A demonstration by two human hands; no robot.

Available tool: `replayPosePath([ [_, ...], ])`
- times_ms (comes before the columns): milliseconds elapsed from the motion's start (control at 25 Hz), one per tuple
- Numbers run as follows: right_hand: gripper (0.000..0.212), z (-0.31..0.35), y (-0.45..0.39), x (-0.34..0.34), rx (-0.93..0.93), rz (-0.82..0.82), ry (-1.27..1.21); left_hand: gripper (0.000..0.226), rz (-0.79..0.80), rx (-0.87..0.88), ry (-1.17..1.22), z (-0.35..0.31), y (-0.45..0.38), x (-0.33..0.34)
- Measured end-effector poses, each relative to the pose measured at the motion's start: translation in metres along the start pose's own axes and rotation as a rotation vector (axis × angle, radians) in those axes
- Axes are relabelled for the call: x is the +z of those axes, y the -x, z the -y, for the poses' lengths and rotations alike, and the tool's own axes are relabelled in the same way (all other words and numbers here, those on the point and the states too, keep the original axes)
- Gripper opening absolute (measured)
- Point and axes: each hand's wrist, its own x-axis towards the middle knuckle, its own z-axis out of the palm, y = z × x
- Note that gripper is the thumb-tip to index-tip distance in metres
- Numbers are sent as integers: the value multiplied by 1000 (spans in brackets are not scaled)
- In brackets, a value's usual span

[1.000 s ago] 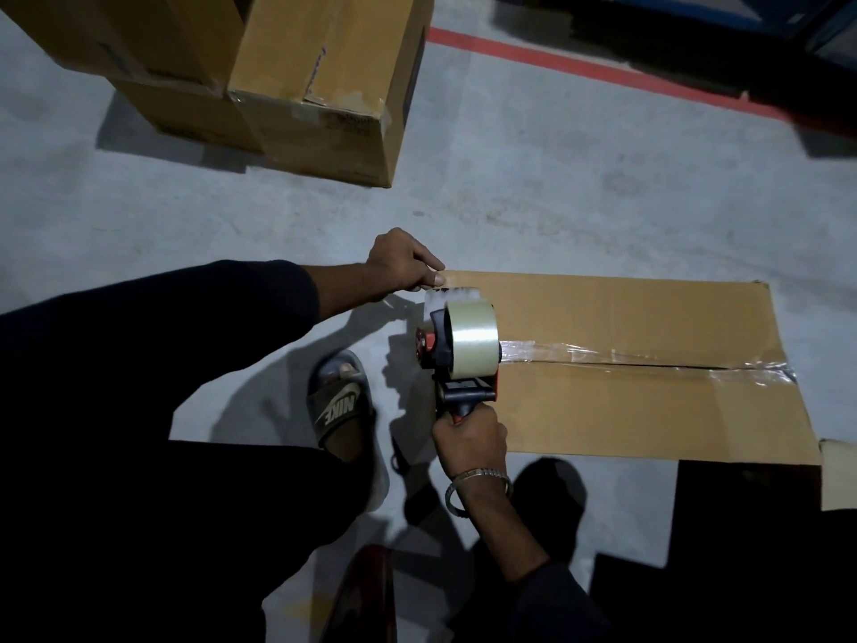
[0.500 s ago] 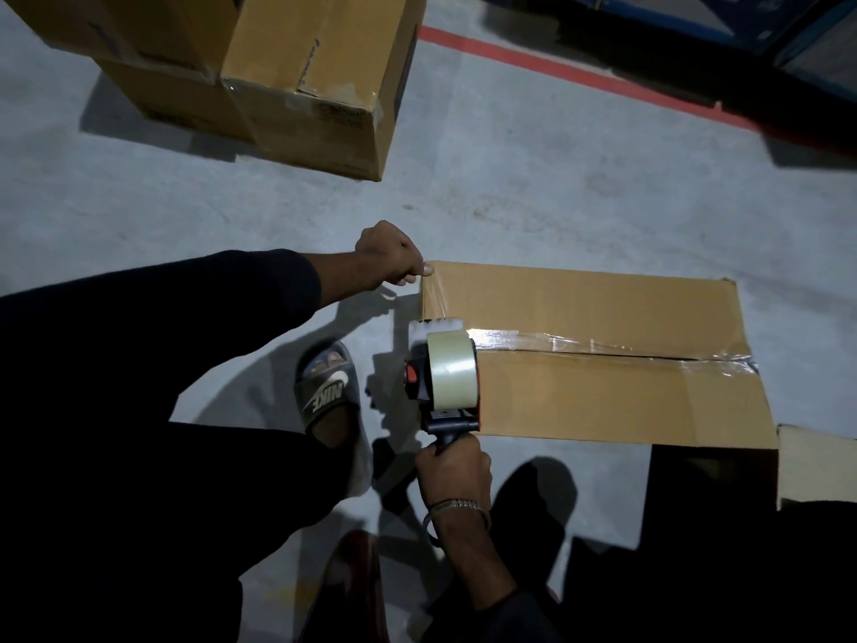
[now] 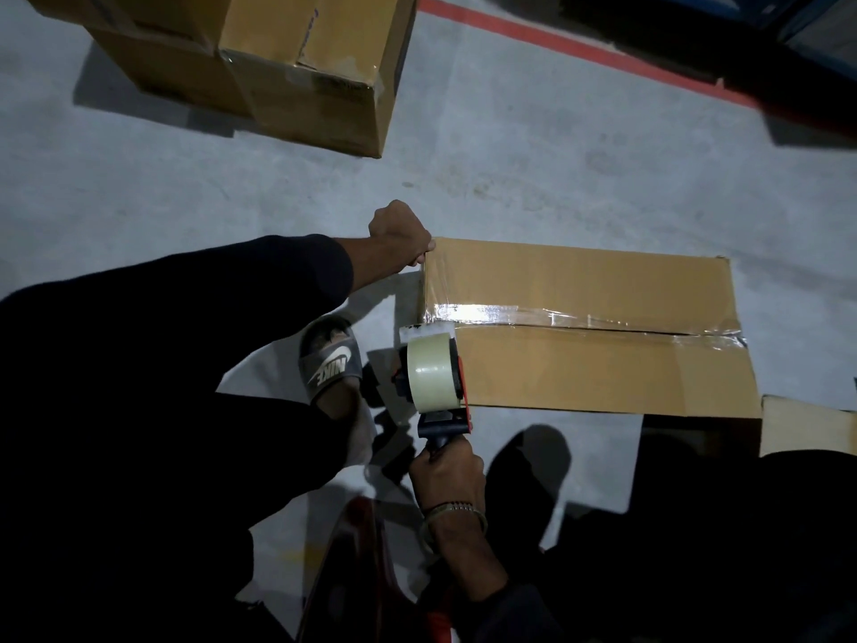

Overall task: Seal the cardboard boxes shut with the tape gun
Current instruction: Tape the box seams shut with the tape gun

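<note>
box: flat brown cardboard box (image 3: 579, 290) lying on the floor, flaps closed, a shiny strip of clear tape (image 3: 579, 317) running along the middle seam and wrinkling over the far right edge

tape gun: tape gun (image 3: 433, 382) sits right at the box's left end, just off the edge, roll of pale tape facing up, red and black frame, handle pointing back toward the person

right hand: right hand (image 3: 447, 471) is wrapped round the gun's handle, fingers curled tight on it, a bracelet on the wrist, forearm coming up from the bottom of the view

left hand: left hand (image 3: 401, 234) is at the box's far left corner, knuckles up, fingers curled and pinching the corner edge; arm in a dark sleeve reaches across from the left

how they line up: both hands are at the same short end of the box, left one at the far corner, right one below the near corner, gun between them

floor: grey concrete floor (image 3: 533, 178), pretty dim, hard shadows of the arms and gun under the hands, a red painted line (image 3: 579, 48) crossing the top right

other stuff: bigger stacked cardboard boxes (image 3: 301, 71) top left, well apart from the flat one; a foot in a grey slide sandal (image 3: 331, 359) just left of the gun; another pale bit of cardboard (image 3: 807, 424) poking in at the right edge, near the box's right corner
</note>
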Motion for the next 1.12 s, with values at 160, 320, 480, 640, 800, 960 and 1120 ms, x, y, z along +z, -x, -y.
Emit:
replayPosePath([
  [160, 32, -15, 7, -2, 79, 49, 24, 23, -23, 12, -9, 1, 0, 3],
  [320, 31, -20, 5, -1, 78, 63, 32, 19, -6, 114, -50, 10, 0, 2],
  [480, 31, -20, 2, -1, 95, 62, -12, 56, 83, 449, -261, 33, 16, -3],
  [640, 41, -21, 4, 2, 106, 122, -108, 70, 233, 490, -271, 63, 37, -4],
  [800, 61, -48, -17, 31, 105, 139, -173, 55, 333, 361, -227, 76, 54, 7],
  [960, 57, -38, -15, 26, 113, 118, -188, 29, 486, 154, -87, 91, 66, 9],
  [1120, 46, -38, -8, 26, 119, 59, -232, 26, 462, 7, 21, 114, 101, 11],
])
